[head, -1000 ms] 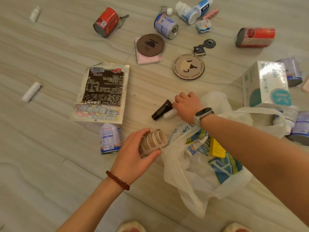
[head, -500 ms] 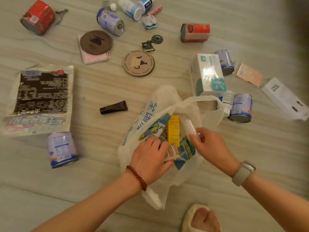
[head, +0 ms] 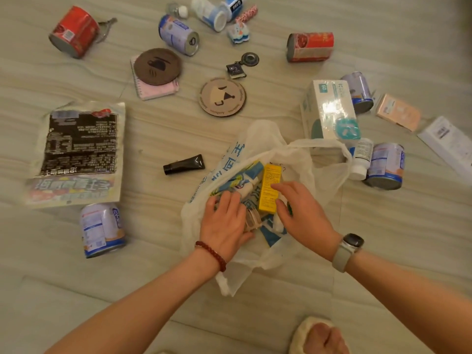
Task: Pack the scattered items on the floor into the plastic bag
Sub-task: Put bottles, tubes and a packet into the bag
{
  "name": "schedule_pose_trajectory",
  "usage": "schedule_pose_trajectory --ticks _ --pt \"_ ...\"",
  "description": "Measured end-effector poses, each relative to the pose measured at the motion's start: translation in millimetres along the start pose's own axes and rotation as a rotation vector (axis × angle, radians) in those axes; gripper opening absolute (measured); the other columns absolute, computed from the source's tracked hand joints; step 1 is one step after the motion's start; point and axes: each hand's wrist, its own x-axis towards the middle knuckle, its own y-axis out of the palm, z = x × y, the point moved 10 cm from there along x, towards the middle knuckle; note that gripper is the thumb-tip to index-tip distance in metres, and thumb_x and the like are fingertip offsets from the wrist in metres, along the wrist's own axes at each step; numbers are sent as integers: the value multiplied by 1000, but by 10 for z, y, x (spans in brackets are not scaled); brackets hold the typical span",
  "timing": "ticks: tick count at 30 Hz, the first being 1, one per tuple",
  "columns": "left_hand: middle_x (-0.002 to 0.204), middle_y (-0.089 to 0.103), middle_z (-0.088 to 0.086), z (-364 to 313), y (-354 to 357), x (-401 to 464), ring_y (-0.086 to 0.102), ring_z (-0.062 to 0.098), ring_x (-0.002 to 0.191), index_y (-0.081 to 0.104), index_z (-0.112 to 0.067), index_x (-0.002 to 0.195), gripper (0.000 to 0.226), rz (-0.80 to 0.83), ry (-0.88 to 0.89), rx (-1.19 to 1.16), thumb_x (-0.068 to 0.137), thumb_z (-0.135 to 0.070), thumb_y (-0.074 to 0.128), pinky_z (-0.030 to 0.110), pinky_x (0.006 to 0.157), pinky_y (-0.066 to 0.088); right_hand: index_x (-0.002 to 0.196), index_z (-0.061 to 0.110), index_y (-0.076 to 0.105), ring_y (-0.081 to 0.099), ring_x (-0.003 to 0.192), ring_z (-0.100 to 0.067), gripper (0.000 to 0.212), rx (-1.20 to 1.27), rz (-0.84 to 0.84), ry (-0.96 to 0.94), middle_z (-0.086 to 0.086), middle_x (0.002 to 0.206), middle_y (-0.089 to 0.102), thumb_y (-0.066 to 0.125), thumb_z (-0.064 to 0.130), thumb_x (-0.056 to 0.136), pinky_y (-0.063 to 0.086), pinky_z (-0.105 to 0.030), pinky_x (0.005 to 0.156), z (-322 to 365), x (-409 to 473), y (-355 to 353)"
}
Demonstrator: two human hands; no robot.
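The white plastic bag (head: pixel 319 154) lies open on the floor in front of me. Both hands reach into its mouth. My left hand (head: pixel 224 221) holds a clear ribbed jar (head: pixel 253 218) between thumb and forefinger inside the bag. My right hand (head: pixel 301 213) has relaxed fingers, with the fingertips resting on a yellow box (head: pixel 268 185) in the bag. A white tube (head: pixel 247 189) and blue printed packaging also lie inside. A black tube (head: pixel 184 164) rests on the floor just left of the bag.
Scattered around are a snack packet (head: pixel 76 154), a blue-white can (head: pixel 102 229), two round coasters (head: pixel 222 97), a pink notebook (head: pixel 155 90), red cans (head: pixel 310 47), a tissue box (head: pixel 329 111), a white bottle (head: pixel 361 159) and more cans and boxes at the right. My slippered foot (head: pixel 316 335) is at the bottom.
My left hand carried the clear jar from the floor into the bag. My right hand brought a white tube from beside the black tube into the bag and let it go.
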Motion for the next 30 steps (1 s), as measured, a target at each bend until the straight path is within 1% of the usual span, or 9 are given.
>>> schedule_pose_trajectory --ticks 4,7,10,13,17,21,26,28,30 --pt "101 65 5 287 -471 -168 43 19 103 60 -20 92 33 -248 -40 -210 73 -45 53 35 84 29 115 5 55 51 98 -24 34 12 -144 -222 -17 105 60 42 19 87 44 -33 83 409 268 -181" --pt "109 61 10 1020 -539 -409 43 20 107 53 -20 104 30 -288 -347 -319 79 -36 48 36 86 31 118 7 54 54 100 -28 38 -42 -96 -310 -15 108 61 39 25 88 45 -37 82 761 661 -82" --pt "126 50 16 1891 -301 -818 40 29 118 50 -14 118 44 -162 -757 -261 80 -37 47 46 92 33 130 13 45 50 112 -31 41 -185 120 -371 -11 122 55 40 27 92 40 -42 89 1110 1073 380" --pt "142 32 19 2454 -36 -1356 28 37 130 35 -9 134 70 -44 -1168 -355 78 -38 64 53 101 27 138 18 31 39 124 -29 47 -322 368 -317 -8 136 42 43 27 93 35 -42 98 1228 1366 961" --pt "144 28 20 2578 294 -1717 28 36 132 20 -6 140 97 27 -1433 -577 69 -49 71 51 103 30 134 17 32 41 118 -32 46 -439 462 -253 -12 132 41 44 20 90 38 -43 92 1255 1468 1444" --pt "117 53 17 2486 513 -1594 54 30 101 43 -8 120 63 32 -1331 -815 70 -32 74 30 77 44 124 11 43 46 107 -32 33 -543 390 -307 -14 119 48 43 14 91 40 -41 83 1305 1390 1515" --pt "93 55 0 2318 100 -1460 53 5 68 47 -24 102 42 -136 -1119 -847 70 -19 75 3 49 40 130 17 41 52 96 -23 42 -3 267 -283 -6 108 52 49 26 90 44 -35 77 1520 1232 918" --pt "94 55 -5 2212 -151 -1360 55 8 76 47 -27 108 49 -228 -1039 -883 69 -22 75 4 60 40 132 18 40 51 87 -18 45 178 153 -297 -1 98 49 51 26 89 46 -34 75 1525 1060 491" --pt "101 54 -11 2067 -363 -1191 54 4 87 44 -24 123 70 -260 -958 -938 62 -40 72 11 72 41 132 20 40 51 81 -11 46 317 64 -223 4 95 50 54 22 88 44 -25 73 1328 848 130"
